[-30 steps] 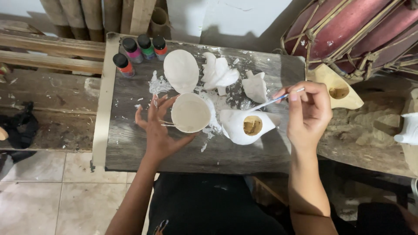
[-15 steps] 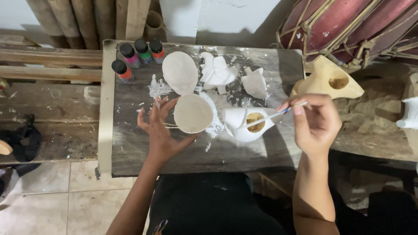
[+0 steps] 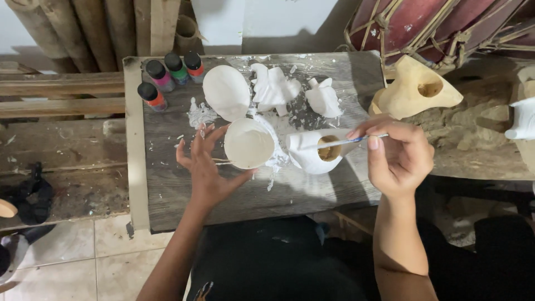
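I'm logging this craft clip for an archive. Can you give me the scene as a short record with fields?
Surface: worn wooden table, splashed with white paint
Left hand: left hand open, palm up, fingers beside a round white-painted piece
Right hand: right hand, grip closed on a thin brush
Brush tip: over a white hollow carving with a brown opening
Paint: four small bottles at the far left corner
Other pieces: white oval piece; unpainted wooden carving at right

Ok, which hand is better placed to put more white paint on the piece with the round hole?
Probably the right hand: it holds the brush, whose tip lies over the white piece. The left hand is spread open beside the paint cup, holding nothing.
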